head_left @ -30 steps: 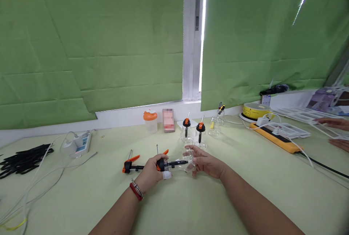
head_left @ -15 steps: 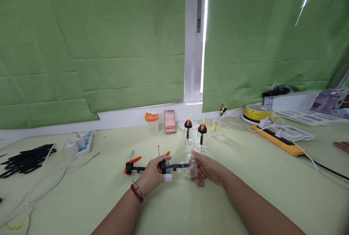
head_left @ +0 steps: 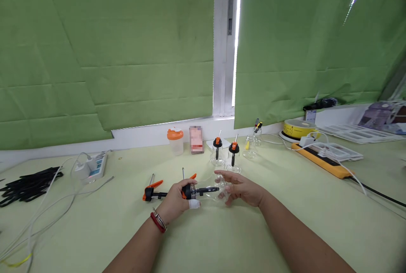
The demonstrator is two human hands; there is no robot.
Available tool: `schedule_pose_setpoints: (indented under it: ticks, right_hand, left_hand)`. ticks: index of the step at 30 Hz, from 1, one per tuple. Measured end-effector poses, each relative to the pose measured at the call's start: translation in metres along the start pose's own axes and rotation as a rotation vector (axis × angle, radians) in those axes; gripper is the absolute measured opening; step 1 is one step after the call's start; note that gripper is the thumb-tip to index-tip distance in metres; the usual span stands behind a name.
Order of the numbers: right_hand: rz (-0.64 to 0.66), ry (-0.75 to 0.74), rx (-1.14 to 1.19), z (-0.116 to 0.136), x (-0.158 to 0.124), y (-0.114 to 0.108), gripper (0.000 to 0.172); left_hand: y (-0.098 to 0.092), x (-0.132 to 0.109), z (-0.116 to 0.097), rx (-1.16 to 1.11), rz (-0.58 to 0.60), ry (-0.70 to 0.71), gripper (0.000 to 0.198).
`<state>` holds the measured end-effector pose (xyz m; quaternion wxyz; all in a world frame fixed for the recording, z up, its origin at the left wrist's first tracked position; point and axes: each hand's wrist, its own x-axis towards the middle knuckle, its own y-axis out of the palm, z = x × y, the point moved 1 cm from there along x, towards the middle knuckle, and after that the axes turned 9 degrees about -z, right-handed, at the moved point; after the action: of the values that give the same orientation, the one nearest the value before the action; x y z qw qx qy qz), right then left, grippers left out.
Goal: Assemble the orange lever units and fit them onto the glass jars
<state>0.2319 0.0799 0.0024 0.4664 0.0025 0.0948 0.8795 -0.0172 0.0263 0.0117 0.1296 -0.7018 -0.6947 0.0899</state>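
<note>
My left hand, with a white wrap on the thumb, is closed round a black stopper with an orange lever and a thin metal spout. The stopper sits at the neck of a clear flask-like bottle lying on its side. A black rod runs from the stopper into the bottle. My right hand curves round the wide base of that bottle, fingers on its far and near sides. Left of my left hand, another black stopper with an orange lever lies on the table.
Two clear bottles with black and orange stoppers stand ahead. Another clear bottle has yellow inside. Behind are an orange-lidded cup and a blurred box. Power strips, cables and black straps flank them.
My right hand has turned on the bottle base, its fingers now reaching further over it. The view has shifted slightly. Another person's hand at the right edge has left the view.
</note>
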Motion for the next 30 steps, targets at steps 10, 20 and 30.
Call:
schedule_pose_setpoints:
  ticks: [10, 20, 30]
  right_hand:
    - [0.007, 0.152, 0.036, -0.012, 0.008, 0.003, 0.051]
    - [-0.02, 0.272, -0.067, -0.018, 0.016, 0.008, 0.065]
    - [0.032, -0.028, 0.036, -0.003, 0.001, 0.004, 0.067]
  left_hand:
    - [0.001, -0.001, -0.002, 0.015, 0.031, -0.006, 0.066]
    - [0.003, -0.003, -0.006, 0.001, 0.024, -0.014, 0.066]
    - [-0.001, -0.001, -0.005, -0.033, -0.039, -0.024, 0.065]
